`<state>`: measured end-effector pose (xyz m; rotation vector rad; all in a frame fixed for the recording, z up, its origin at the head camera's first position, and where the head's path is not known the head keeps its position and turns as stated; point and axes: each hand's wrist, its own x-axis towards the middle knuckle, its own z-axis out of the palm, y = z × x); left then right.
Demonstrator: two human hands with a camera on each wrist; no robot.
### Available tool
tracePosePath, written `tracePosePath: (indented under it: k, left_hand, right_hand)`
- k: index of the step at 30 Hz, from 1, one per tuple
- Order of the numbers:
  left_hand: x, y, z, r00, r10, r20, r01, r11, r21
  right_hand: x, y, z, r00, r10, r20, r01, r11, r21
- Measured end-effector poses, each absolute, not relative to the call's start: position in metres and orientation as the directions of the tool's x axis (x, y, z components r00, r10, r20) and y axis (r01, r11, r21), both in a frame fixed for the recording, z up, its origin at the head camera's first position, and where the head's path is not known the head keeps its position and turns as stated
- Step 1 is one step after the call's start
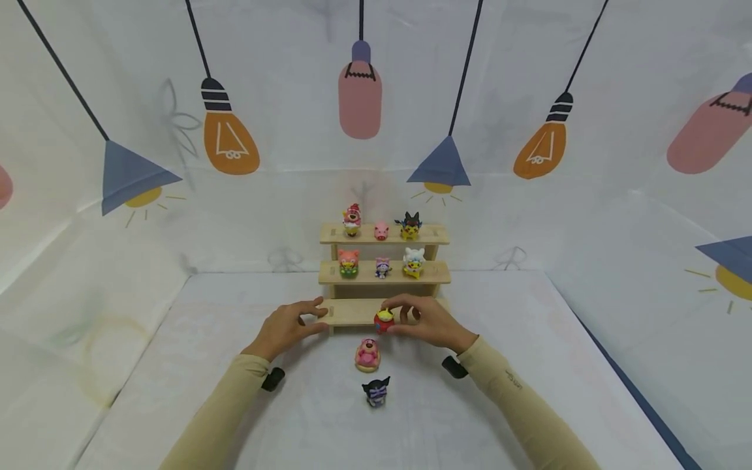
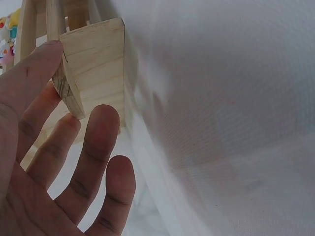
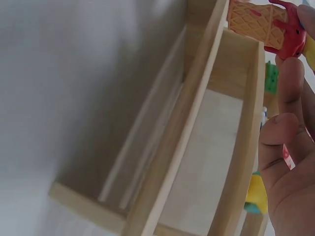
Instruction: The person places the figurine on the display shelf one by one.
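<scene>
A three-tier wooden display stand point(image 1: 351, 312) stands toward the back of the white table. My left hand point(image 1: 286, 328) grips the left end of its lowest board, the thumb and index finger on either side of the edge. My right hand point(image 1: 433, 322) pinches a small red figurine with a yellow top point(image 1: 384, 320) at the front of that lowest board. The right wrist view shows its waffle-cone base point(image 3: 256, 20); whether that base touches the board I cannot tell. Just in front lie a pink bear figurine point(image 1: 367, 356) and a black-and-purple figurine point(image 1: 376, 392).
On the top board stand a bear figurine with a red hat point(image 1: 352, 220), a pink pig point(image 1: 381, 231) and a yellow figurine with dark ears point(image 1: 410, 226). The middle board bears a pink-and-green one point(image 1: 348, 263), a small purple one point(image 1: 382, 267) and a white-hooded one point(image 1: 414, 262).
</scene>
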<state>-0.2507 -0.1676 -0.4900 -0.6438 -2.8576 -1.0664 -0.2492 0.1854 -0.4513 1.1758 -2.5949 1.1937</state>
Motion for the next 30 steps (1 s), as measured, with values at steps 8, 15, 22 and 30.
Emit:
tracePosePath:
  k: [8,15,22,30]
  left_hand:
    - [-0.249,-0.166,-0.487,-0.916,0.369,0.159,0.384,0.685,0.62]
    - [-0.248,-0.164,-0.483,-0.913,0.374,0.163,0.391,0.69,0.609]
    - [-0.249,-0.167,-0.485,-0.911,0.377,0.167,0.395,0.682,0.615]
    - [-0.25,-0.169,-0.488,-0.913,0.377,0.158,0.386,0.671,0.633]
  right_hand:
    - [-0.266,0.167,-0.446,-0.673,-0.647,0.358,-0.685,0.363,-0.631]
    - [-0.279,0.151,-0.446,-0.652,-0.676,0.341,-0.687,0.338,-0.644]
    - [-0.288,0.132,-0.443,-0.649,-0.697,0.303,-0.687,0.367,-0.628]
    - [-0.296,0.119,-0.444,-0.64,-0.706,0.303,-0.692,0.357,-0.628]
